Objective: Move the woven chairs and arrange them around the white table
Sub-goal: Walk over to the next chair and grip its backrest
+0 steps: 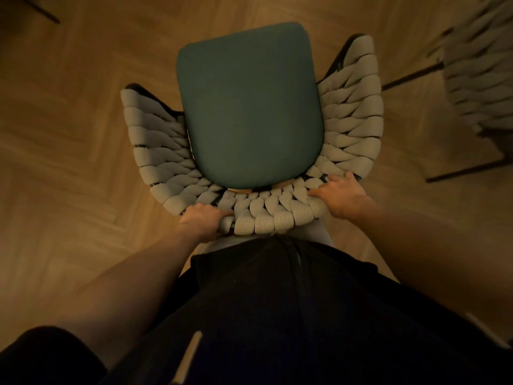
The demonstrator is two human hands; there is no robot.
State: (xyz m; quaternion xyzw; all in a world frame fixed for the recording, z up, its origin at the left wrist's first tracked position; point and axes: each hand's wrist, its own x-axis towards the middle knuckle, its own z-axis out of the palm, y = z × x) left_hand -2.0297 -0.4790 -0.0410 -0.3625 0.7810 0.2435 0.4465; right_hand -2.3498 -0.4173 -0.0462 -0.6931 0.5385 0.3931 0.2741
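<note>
Head view: my left hand (204,218) grips the woven backrest rim of the woven chair (280,215) directly below me on the herringbone floor (69,134), and my right hand (340,194) clamps the same rim further along. I should lift evenly with both, keeping the teal seat cushion (249,107) level and clearing the second woven chair (477,73) at right. No white counter is visible.

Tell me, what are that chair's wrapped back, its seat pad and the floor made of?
Chair back: thick beige knitted cord, ribbed, looped over a dark frame. Seat pad: smooth matte teal, probably fabric. Floor: likely wood, in herringbone planks.
</note>
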